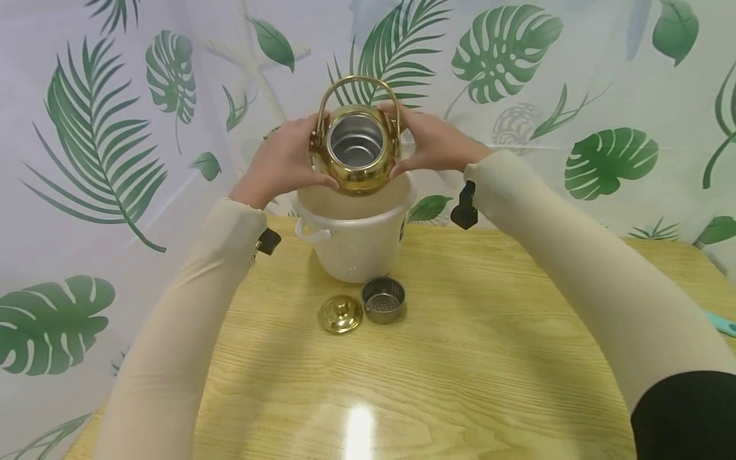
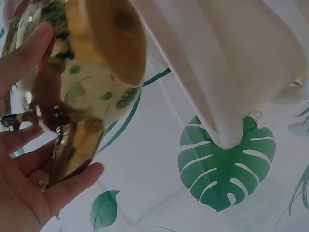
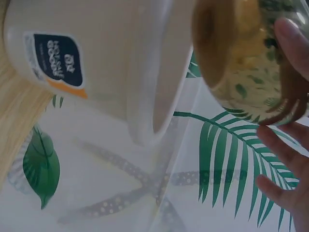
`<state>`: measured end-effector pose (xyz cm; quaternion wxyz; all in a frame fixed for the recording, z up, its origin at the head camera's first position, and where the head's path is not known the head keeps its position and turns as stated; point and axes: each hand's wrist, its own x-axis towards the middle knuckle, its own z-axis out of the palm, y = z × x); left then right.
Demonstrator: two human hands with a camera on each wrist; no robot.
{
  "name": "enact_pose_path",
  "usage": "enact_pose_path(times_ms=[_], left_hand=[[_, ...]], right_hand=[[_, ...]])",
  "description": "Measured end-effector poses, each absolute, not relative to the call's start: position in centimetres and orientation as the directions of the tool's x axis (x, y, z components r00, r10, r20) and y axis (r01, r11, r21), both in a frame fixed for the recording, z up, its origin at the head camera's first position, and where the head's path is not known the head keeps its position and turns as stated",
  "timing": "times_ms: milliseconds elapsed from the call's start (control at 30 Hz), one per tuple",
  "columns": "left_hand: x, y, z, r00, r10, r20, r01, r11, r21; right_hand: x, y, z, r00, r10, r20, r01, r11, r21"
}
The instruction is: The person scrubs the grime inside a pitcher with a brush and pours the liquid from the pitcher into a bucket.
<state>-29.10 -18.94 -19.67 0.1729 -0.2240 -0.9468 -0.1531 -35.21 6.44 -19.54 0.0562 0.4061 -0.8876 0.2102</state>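
Observation:
A shiny gold teapot (image 1: pixel 358 180), lidless with its bail handle (image 1: pixel 361 78) raised, is held over a white bucket (image 1: pixel 356 246). Its steel-lined mouth tips toward me. My left hand (image 1: pixel 285 160) grips one side, thumb on the front; the left wrist view shows the spout (image 2: pixel 77 147) among those fingers. On the opposite side my right hand (image 1: pixel 437 142) holds the body between thumb and fingers. In the right wrist view the teapot's base (image 3: pixel 210 43) faces the bucket's rim (image 3: pixel 145 82). The gold lid (image 1: pixel 340 314) and a perforated steel strainer basket (image 1: pixel 383 301) lie on the table.
The bucket stands near the back of the wooden table (image 1: pixel 460 358), its side handle (image 1: pixel 312 235) toward the left. A leaf-printed cloth (image 1: pixel 517 121) hangs behind. At the far right edge, a teal object (image 1: pixel 722 323) is partly hidden by my sleeve.

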Motion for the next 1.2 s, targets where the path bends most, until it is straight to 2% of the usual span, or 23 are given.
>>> enact_pose_path(times_ms=[267,467,767,1200], left_hand=[[-30.1,-19.5,-18.7,-0.893,0.4,0.208,0.449,0.832,0.326],[-30.3,-19.2,-18.0,-0.888,0.421,0.184,0.46,0.815,0.353],[-29.2,-17.8,-16.6,-0.895,0.415,0.164,0.446,0.823,0.352],[-27.7,-12.8,-15.8,-0.884,0.452,0.122,0.463,0.808,0.365]], right_hand=[[-36.3,6.2,-19.5,-0.709,-0.702,0.068,-0.627,0.584,-0.516],[-36.4,6.5,-19.2,-0.715,-0.698,0.045,-0.594,0.572,-0.566],[-35.4,8.2,-17.5,-0.718,-0.696,0.002,-0.582,0.599,-0.551],[-32.1,13.5,-15.6,-0.721,-0.691,-0.05,-0.563,0.627,-0.538]])
